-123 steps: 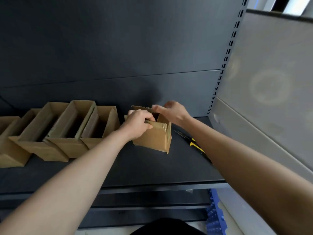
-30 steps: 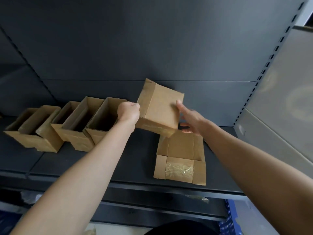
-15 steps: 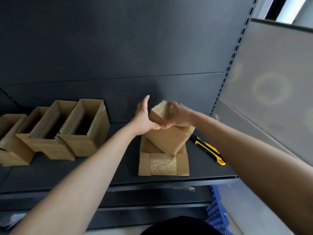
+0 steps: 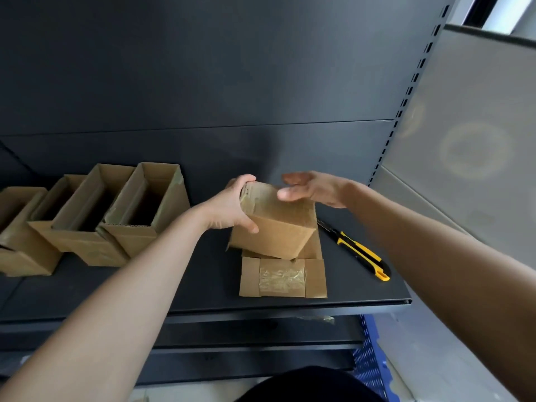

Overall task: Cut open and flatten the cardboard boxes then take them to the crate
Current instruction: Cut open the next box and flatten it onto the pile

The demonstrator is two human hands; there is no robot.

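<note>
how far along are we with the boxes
Done: one flattened brown cardboard box lies on the dark shelf. In hand: the left hand grips another brown box over it, right hand open above. Left: four open upright boxes, then carrying everything to the blue crate.

Flattened box [image 4: 282, 278]: brown cardboard, flat near the front edge of the shelf [image 4: 203, 285], clear tape patch up.
Held box [image 4: 275, 227]: tilted, lower edge on the flattened box, gripped at its left end by the left hand [image 4: 229, 207].
Open boxes [image 4: 145, 210]: four, upright, in a touching row at left.
Knife [image 4: 359, 252]: yellow-and-black, lying just right of the flattened box.
Crate [image 4: 369, 364]: blue, perforated, partly seen below.
</note>
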